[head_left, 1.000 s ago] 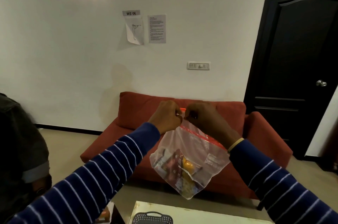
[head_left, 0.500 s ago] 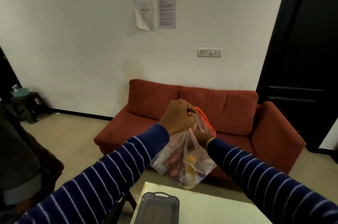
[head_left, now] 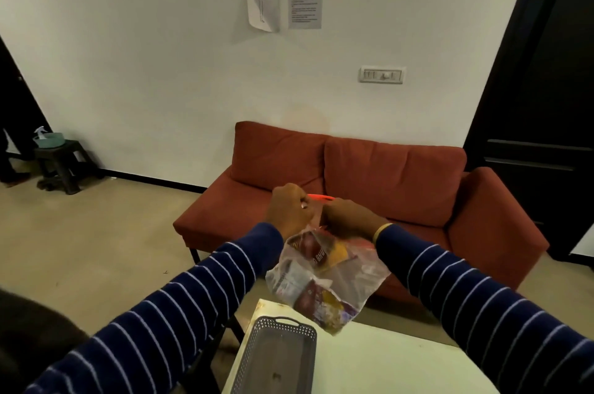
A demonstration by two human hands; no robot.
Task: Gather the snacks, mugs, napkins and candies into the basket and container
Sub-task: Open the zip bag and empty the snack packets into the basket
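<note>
I hold a clear zip bag with a red seal strip in the air above the table's far edge. It is full of snack packets in maroon, yellow and white. My left hand pinches the bag's top edge on the left. My right hand grips the top on the right, close beside the left. A grey perforated basket with a handle sits on the white table, just below and left of the bag. I see nothing inside the basket.
A red sofa stands against the white wall behind the table. A dark door is at the right. A small dark stool with a teal bowl stands at the far left. A dark shape fills the lower left corner.
The camera tilted down, showing more of the table and basket. Both hands and the bag lowered toward the table; the right hand came back up to the bag's top beside the left.
</note>
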